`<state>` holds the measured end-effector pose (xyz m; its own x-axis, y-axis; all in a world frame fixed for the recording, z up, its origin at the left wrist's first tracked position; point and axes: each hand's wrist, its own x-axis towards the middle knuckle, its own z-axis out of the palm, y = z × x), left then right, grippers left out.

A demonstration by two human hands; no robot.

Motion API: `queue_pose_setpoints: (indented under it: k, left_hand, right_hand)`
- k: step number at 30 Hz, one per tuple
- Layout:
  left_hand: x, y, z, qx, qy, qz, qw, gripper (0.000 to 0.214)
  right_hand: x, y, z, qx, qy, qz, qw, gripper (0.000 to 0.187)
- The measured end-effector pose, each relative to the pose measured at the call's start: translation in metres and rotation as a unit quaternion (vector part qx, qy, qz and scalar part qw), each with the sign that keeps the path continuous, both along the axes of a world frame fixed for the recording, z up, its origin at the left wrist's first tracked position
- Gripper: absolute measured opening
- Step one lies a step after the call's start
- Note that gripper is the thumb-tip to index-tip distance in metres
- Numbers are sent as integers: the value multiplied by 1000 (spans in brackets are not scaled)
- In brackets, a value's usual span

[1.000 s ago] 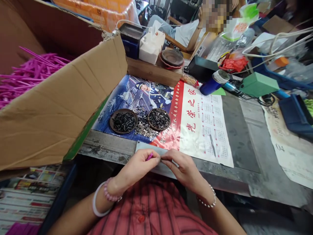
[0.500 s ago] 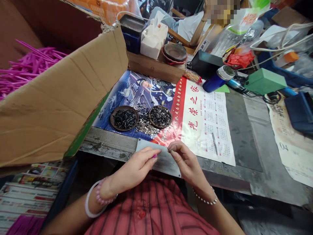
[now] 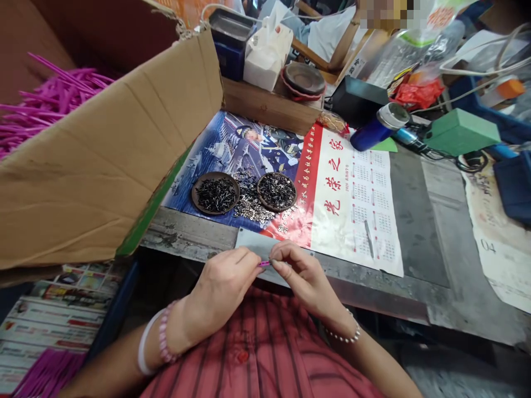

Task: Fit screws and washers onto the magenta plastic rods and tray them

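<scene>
Workbench edge [image 3: 186, 235], hands got brought back together
Magenta rod [image 3: 264, 264] was grasped by left hand [image 3: 219, 290], its tip pinched closed by right hand [image 3: 305, 276].

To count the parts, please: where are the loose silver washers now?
In the head view, the loose silver washers lie on the blue poster, between the left dish and the right dish.

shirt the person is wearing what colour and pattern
The shirt is muted red with thin dark vertical stripes, best seen in the head view.
</scene>
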<state>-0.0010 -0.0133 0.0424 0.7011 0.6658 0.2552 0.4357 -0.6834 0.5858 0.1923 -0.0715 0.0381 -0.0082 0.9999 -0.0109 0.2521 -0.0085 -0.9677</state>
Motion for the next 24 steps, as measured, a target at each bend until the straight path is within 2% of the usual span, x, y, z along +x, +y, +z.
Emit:
queue_pose_setpoints:
  k: [7, 12, 20, 24]
  left_hand:
    - [-5, -2, 2, 60, 41, -36, 997, 22]
    - [-6, -3, 3, 88, 53, -47, 994, 21]
    - [-6, -5, -1, 113, 65, -58, 990, 27]
    - [-8, -4, -4, 96, 49, -58, 993, 23]
  right_hand:
    - [-4, 0, 0, 0, 10, 13, 1000, 15]
    - [-8, 0, 3, 21, -23, 26, 999, 14]
    - [-6, -4, 7, 45, -178, 111, 977, 13]
    - [1, -4, 7, 35, -146, 134, 980, 8]
